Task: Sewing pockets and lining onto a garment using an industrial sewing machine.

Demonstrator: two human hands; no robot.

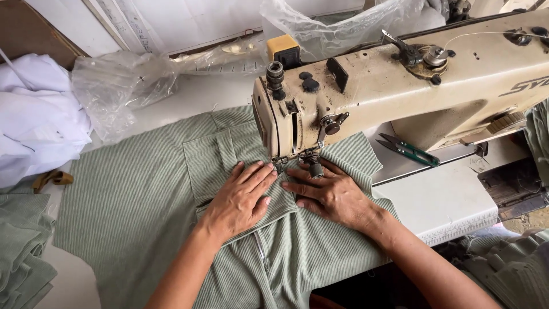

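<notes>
Left hand point(240, 197): lay flat, palm down, on the sage-green ribbed garment point(137, 200); fingers spread and straight, gripping nothing, only pressing the cloth to the table.
Right hand point(329, 191): also flat and palm down on the same garment, fingers stretched out and unclenched, holding nothing.
Gap between the hands: the fingertips of both pointed toward each other and nearly met, just short of touching.
Presser foot point(281, 164): stood just beyond the fingertips of the left hand, down on the cloth; the needle itself was too small to make out.
Garment: spread under both palms, running from beneath the machine head back toward the person; a folded strip of it, the placket point(226, 150), rose just past the left fingers.
Sewing machine point(400, 86): cream, worn and stained, its head directly above the fingertips, its arm stretching away past the right hand.
Thread snips point(409, 150): green-handled, lying on the machine bed well beyond the right hand's knuckles, apart from it.
Clear plastic bag point(117, 86): crumpled, far past the left fingers.
White fabric point(37, 114): heaped well off to the outer side of the left hand.
Green cut pieces point(23, 246): stacked near the left forearm's outer side.
</notes>
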